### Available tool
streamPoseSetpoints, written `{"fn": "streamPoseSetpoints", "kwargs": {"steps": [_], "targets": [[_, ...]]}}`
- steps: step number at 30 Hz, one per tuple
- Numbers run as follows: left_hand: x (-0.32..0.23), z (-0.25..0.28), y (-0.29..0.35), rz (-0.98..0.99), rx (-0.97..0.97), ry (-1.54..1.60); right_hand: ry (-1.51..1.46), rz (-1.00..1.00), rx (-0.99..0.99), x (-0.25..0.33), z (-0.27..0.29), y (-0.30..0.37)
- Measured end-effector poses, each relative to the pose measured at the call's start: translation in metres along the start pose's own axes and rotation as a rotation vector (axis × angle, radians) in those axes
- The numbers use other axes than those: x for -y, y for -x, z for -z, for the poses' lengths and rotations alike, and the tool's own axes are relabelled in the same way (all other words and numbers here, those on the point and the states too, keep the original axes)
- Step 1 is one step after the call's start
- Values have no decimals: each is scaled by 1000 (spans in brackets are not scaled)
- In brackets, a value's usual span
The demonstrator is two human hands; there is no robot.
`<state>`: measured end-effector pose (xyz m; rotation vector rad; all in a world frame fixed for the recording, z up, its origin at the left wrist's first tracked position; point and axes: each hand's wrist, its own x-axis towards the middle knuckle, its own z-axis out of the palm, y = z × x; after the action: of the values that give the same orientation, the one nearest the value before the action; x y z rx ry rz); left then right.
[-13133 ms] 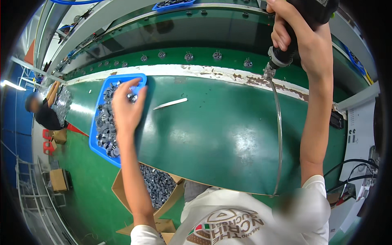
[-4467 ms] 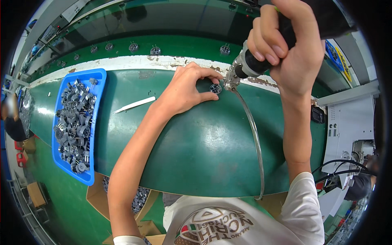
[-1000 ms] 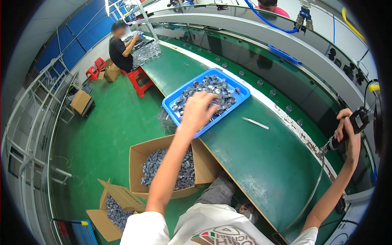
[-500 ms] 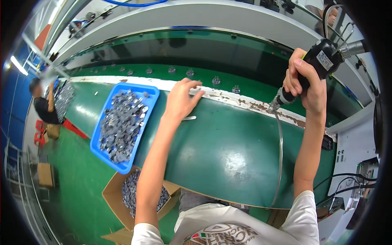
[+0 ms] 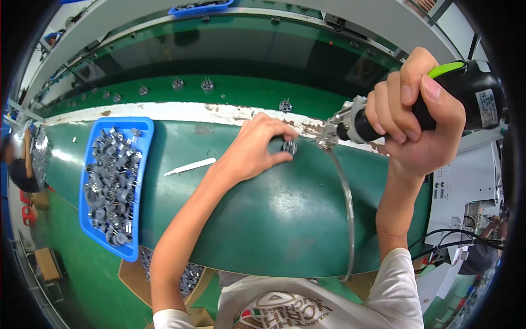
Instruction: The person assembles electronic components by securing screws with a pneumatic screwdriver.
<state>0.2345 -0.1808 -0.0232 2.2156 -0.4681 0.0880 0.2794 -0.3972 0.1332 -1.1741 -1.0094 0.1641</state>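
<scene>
My left hand (image 5: 255, 145) is over the bench, thumb and fingers pinched round a small round grey-and-metal part (image 5: 289, 146). My right hand (image 5: 413, 109) wraps round a black power screwdriver (image 5: 474, 98) with a green lever, held tilted so its metal nose (image 5: 331, 129) points left and down. That nose is near the small part but apart from it. From the nose a clear hose (image 5: 349, 211) runs down over the bench's near edge. A blue tray (image 5: 141, 181) heaped with similar grey parts lies to the left of my left forearm.
A white, narrow tool (image 5: 190, 166) lies between tray and left hand. Beyond the chipped white ledge (image 5: 181, 111), several round parts (image 5: 207, 84) sit spaced along a green belt. A cardboard box (image 5: 134, 278) of small parts stands below the near edge. A white machine (image 5: 463, 172) stands right.
My left hand, empty before, now holds a small round part. The screwdriver has come lower and left, closer to that hand. My view has shifted, and parts on the belt appear in different places.
</scene>
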Motion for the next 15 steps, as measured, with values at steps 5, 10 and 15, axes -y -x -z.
{"fn": "streamPoseSetpoints", "kwargs": {"steps": [5,10,15], "targets": [[2,-1,14,-21,22,-23,34,-141,-105,-17,-34,-2],[3,-2,13,21,63,-13,79,-115,19,-24,-33,-5],[5,-5,12,2,65,-20,156,-23,180,-22,-30,-6]]}}
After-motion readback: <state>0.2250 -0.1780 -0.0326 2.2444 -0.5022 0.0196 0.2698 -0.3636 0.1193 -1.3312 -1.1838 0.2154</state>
